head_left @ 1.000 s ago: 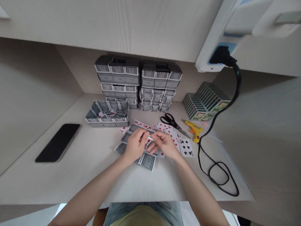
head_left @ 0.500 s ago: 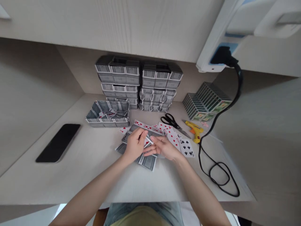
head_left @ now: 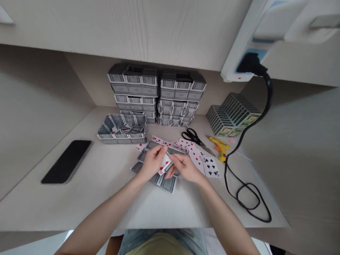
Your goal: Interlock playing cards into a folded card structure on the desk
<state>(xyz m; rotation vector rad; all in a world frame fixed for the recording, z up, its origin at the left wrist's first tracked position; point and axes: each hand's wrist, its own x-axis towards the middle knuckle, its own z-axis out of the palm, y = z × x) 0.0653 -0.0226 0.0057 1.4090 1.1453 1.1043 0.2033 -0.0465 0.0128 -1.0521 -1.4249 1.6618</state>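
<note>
Between my two hands is a playing card (head_left: pixel 165 163) with a white face, red marks and one edge folded over to show its patterned back. My left hand (head_left: pixel 152 163) pinches it from the left, thumb on top. On the other side my right hand (head_left: pixel 185 166) grips the folded edge between thumb and fingers. Under both hands lie grey-backed cards (head_left: pixel 166 183) joined in a flat piece, partly covered by my hands. Loose face-up cards spread to the right, among them a six of clubs (head_left: pixel 211 167) and red diamond cards (head_left: pixel 196 154).
Black scissors (head_left: pixel 198 141) and a yellow glue gun (head_left: pixel 222 148) lie right of the cards. An open card-built box (head_left: pixel 122 140) holds small pieces. Stacked card boxes (head_left: pixel 156 86) stand behind. A phone (head_left: pixel 66 162) rests at left; a black cable (head_left: pixel 245 202) loops at right.
The card in my hands has turned so that its red-marked face and folded edge show more. My right fingers have curled in under it.
</note>
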